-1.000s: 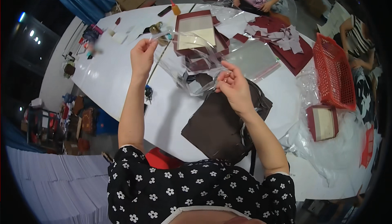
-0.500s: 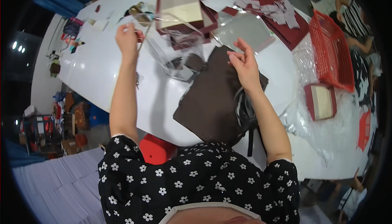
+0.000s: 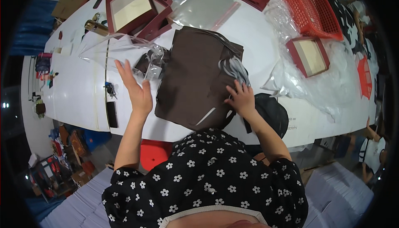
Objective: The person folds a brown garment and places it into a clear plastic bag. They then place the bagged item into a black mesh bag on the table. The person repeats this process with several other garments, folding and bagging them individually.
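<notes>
A stack of dark brown sheets [image 3: 191, 70] lies flat in front of me, its edges a little uneven. On its right side rests a loose bundle of grey strips [image 3: 233, 68]. My right hand [image 3: 242, 99], fingers apart, is at the lower end of that bundle; whether it touches the strips I cannot tell. My left hand [image 3: 139, 95] hovers left of the stack with fingers stretched out and nothing in it. Just beyond it a clear plastic bag [image 3: 118, 45] lies crumpled, with dark pieces in its near end. A thin pale strip [image 3: 205, 116] lies on the stack's near part.
Dark red boxes [image 3: 129, 5] with cream insides stand at the far left. Clear plastic sleeves [image 3: 203, 9] lie beyond the stack. Rightward are a red basket [image 3: 309, 7], plastic film [image 3: 316, 93] and a small box [image 3: 307, 56]. A phone [image 3: 112, 114] and keys [image 3: 109, 90] lie left.
My left hand has let go of the plastic bag, which now lies on the table. My right hand has come down toward the grey strips. The view has shifted.
</notes>
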Motion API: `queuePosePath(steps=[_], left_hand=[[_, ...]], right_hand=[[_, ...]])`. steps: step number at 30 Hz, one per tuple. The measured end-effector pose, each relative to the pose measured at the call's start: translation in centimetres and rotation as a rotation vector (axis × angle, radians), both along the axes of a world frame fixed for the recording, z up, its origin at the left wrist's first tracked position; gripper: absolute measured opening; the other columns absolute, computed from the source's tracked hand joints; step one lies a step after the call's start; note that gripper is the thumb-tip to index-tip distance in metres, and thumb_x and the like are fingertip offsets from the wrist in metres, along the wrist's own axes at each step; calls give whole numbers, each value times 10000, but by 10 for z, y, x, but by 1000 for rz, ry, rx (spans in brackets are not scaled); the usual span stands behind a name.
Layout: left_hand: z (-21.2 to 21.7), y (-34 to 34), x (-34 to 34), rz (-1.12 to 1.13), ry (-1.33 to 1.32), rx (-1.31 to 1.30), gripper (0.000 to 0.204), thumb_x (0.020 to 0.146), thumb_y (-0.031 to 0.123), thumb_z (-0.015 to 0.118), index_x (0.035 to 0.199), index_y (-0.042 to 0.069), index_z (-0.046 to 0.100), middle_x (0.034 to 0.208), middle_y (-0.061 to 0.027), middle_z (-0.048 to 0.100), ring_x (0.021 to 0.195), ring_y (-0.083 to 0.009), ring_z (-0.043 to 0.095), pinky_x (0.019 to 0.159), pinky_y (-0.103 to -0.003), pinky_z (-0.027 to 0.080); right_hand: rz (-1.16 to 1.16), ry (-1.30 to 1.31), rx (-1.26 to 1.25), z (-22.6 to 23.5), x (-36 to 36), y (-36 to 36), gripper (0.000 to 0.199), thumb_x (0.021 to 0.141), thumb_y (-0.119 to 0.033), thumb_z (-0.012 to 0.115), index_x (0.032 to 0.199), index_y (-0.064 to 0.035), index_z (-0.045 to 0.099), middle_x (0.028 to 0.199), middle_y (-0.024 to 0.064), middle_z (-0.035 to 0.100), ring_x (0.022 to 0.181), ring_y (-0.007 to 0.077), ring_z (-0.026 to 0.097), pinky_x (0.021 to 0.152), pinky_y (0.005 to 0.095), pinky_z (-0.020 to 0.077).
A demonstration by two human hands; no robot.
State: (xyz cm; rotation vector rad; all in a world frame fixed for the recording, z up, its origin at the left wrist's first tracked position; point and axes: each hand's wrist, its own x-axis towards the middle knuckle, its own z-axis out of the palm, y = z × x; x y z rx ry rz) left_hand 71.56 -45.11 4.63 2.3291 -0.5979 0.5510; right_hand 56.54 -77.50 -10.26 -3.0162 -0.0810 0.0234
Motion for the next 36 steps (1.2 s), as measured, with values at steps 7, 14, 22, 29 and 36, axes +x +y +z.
queuePosePath(steps=[7,14,22,29,36], left_hand=[[0,-10,-62,-205,-454,102,566,843,113,622,1371,33,433,1525,-256,249,1416,-377,269,1122,-505,249],[-114,-13,-104,-432,318,529,685,819,329,715,1392,61,451,1495,-261,316,1403,-399,298,1133,-508,262],[-164,-13,-111,-298,338,637,825,861,497,628,1507,94,312,1561,-269,198,1470,-406,146,1175,-563,130],[-167,-28,-106,-231,297,556,681,892,412,617,1485,178,378,1553,-220,250,1459,-395,186,1164,-584,141],[-159,-49,-97,-343,316,653,581,927,346,568,1479,323,391,1584,-109,246,1467,-380,167,1129,-671,115]], right_hand=[[-53,-233,307,25,-8,15,342,730,-212,773,1030,-94,660,1242,154,573,1111,317,546,887,431,414],[-109,46,610,-23,21,55,436,775,-318,771,1036,-28,576,1010,172,602,955,371,609,807,439,494],[-66,573,326,-8,33,68,692,674,-548,794,983,42,604,910,214,649,916,375,658,792,463,520],[75,386,350,-30,16,67,742,651,-645,756,999,2,653,1013,218,682,976,359,673,819,441,528],[-6,681,410,-18,38,70,678,703,-579,745,1033,5,646,1032,205,686,977,365,668,846,444,523]])
